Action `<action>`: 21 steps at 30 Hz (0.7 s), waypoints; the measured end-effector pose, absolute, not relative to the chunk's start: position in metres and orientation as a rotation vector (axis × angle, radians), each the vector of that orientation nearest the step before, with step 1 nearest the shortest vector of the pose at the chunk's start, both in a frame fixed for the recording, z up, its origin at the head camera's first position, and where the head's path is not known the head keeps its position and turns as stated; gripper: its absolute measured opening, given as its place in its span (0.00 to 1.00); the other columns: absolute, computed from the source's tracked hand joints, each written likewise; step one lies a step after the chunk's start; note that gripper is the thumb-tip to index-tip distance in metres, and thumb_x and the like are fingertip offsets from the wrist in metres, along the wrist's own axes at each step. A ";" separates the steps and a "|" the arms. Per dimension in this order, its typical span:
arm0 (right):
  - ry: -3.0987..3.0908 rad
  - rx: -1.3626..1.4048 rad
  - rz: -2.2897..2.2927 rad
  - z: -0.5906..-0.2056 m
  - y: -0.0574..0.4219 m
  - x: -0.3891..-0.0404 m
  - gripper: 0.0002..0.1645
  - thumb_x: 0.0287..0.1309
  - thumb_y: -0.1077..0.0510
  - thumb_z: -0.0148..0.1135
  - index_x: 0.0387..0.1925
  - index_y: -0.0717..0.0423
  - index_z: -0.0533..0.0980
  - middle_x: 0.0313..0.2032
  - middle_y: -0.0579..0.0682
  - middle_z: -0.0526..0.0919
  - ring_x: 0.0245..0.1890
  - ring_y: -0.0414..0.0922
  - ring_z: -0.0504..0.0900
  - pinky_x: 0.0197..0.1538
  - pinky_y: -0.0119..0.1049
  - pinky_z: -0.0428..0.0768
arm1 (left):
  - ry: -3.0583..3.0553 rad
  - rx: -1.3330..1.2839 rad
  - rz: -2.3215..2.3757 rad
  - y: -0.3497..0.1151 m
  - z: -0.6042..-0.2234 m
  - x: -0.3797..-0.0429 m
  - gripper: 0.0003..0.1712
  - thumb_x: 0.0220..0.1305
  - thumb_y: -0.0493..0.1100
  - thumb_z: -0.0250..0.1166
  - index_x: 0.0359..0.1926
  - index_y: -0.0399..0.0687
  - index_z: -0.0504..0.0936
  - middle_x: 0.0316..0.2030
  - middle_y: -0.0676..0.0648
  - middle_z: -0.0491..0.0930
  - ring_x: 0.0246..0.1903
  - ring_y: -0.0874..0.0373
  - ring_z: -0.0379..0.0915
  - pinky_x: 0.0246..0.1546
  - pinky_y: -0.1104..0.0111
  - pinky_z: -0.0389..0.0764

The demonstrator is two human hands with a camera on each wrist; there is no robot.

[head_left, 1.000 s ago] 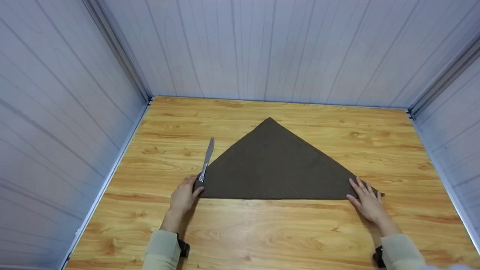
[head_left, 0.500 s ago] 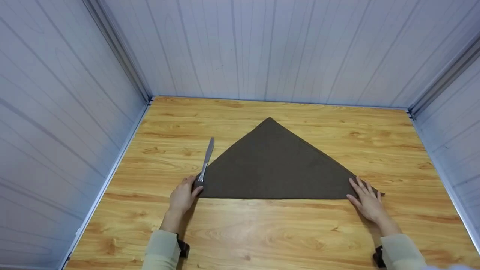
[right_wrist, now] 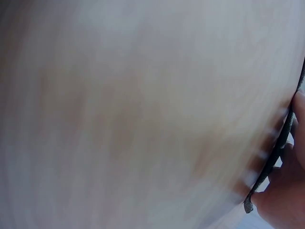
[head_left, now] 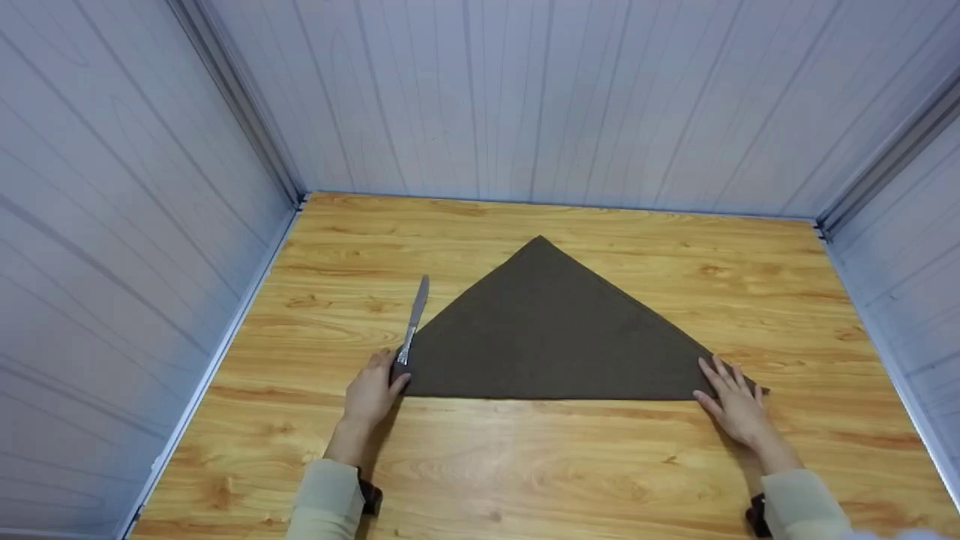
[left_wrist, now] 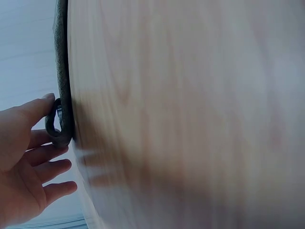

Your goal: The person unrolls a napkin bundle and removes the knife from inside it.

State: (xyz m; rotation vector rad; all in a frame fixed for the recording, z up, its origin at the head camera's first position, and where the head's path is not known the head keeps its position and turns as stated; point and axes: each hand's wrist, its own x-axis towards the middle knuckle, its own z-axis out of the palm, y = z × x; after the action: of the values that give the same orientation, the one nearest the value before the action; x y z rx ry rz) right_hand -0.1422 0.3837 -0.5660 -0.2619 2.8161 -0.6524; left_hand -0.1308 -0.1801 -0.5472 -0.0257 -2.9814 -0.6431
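Observation:
A dark brown cloth [head_left: 547, 330] lies folded into a triangle, its peak pointing away and its long edge toward me. At its left corner sits a table knife [head_left: 417, 311], blade outward, with the end of its handle covered by cloth. My left hand [head_left: 369, 390] holds that corner, which the left wrist view shows as a curled-over cloth fold [left_wrist: 59, 124] between thumb and fingers. On the right corner, my right hand [head_left: 735, 405] rests with fingers spread. The right wrist view catches its edge [right_wrist: 281, 191] along the thin cloth.
The wood-grain table [head_left: 525, 465] is enclosed by pale panel walls [head_left: 495, 97] at the back and both sides. Dark wrist-worn devices sit below both hands.
My left hand has shifted slightly right, with the cloth corner still held. My right hand and the rest of the cloth stay in place.

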 end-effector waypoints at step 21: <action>2.824 -0.273 -0.698 -0.565 0.382 -0.141 0.40 0.62 0.40 0.42 0.67 0.56 0.45 0.66 0.63 0.38 0.63 0.65 0.33 0.52 0.68 0.29 | -3.039 -0.025 -0.651 -0.180 -0.549 -0.133 0.34 0.52 0.47 0.66 0.56 0.32 0.68 0.55 0.34 0.66 0.52 0.40 0.65 0.48 0.53 0.68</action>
State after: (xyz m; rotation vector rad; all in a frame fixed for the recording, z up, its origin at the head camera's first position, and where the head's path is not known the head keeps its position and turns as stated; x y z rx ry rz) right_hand -0.1405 0.3824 -0.5650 -0.2728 2.8242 -0.6978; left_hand -0.1330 -0.1803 -0.5495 -0.0252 -3.0392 -0.6506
